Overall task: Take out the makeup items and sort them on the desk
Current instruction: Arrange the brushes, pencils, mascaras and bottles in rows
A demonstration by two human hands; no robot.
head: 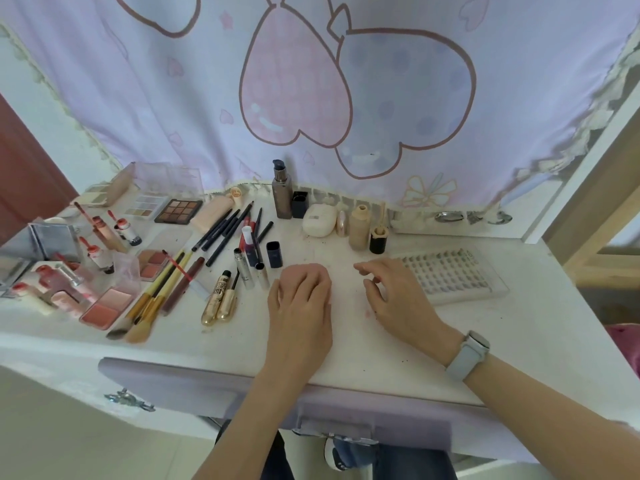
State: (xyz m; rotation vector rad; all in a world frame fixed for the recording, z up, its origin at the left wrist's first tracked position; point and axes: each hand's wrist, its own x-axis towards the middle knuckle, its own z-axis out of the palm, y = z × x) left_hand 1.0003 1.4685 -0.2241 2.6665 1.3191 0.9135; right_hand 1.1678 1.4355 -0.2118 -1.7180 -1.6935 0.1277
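Note:
Makeup lies spread over the white desk (346, 344). My left hand (300, 299) rests at the middle of the desk with its fingers bent under; I cannot tell whether it holds anything. My right hand (391, 292) hovers beside it, fingers loosely curled and holding nothing, a grey watch (467, 355) on the wrist. A false-lash tray (453, 271) lies just right of that hand. Left of my hands lie gold mascara tubes (220, 299), brushes (145, 310), dark pencils (227, 230) and pink blush compacts (107, 306).
At the back stand a brown pump bottle (282, 192), a beige foundation bottle (360, 226), a white case (319, 220) and eyeshadow palettes (178, 211). Lip glosses (100, 230) crowd the far left. A lilac curtain (311, 81) hangs behind. A purple drawer front (207, 386) sits below the desk edge.

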